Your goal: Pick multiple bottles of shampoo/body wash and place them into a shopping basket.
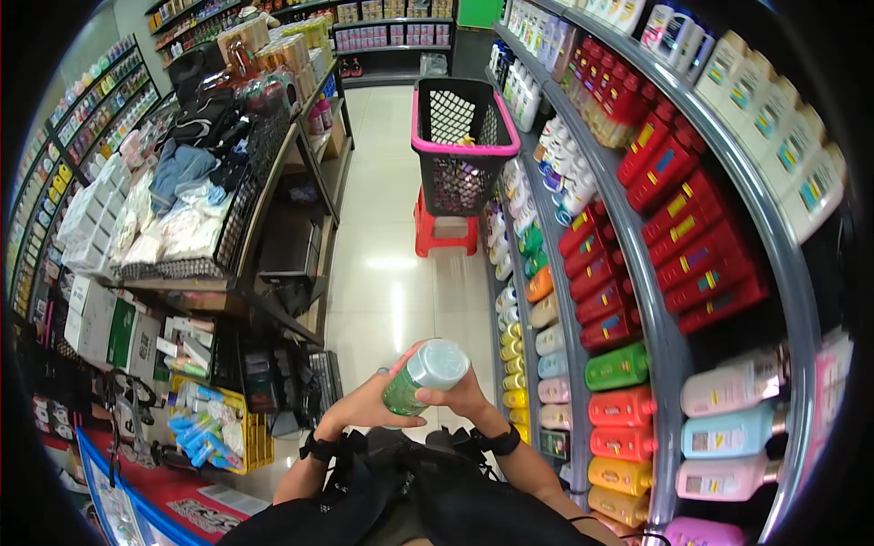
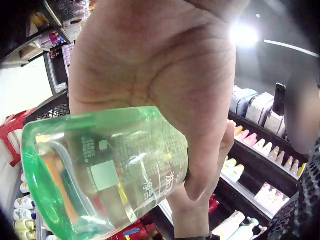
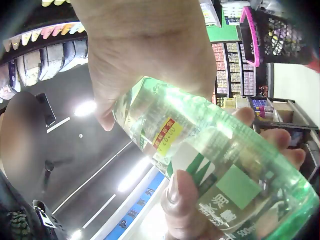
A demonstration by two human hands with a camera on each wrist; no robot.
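In the head view both hands hold a see-through green bottle [image 1: 421, 375] with a pale, clear cap, tilted in front of the chest. The left hand [image 1: 369, 407] grips its body from the left; the right hand [image 1: 462, 397] holds it from the right with the thumb across the front. Close up in the left wrist view, the bottle [image 2: 107, 172] shows a green base, white print and a pale square, beside the left palm [image 2: 150, 65]. The right wrist view has a yellow and red price sticker [image 3: 167, 136] on its side, with fingers of the other hand round the lower part.
A black basket [image 1: 460, 164] with a pink rim stands on a red stool [image 1: 444, 227] in the aisle ahead. Shelves of bottles [image 1: 619, 373] line the right side. On the left are a table with clothes [image 1: 187, 168] and a yellow crate [image 1: 259, 444] of packets.
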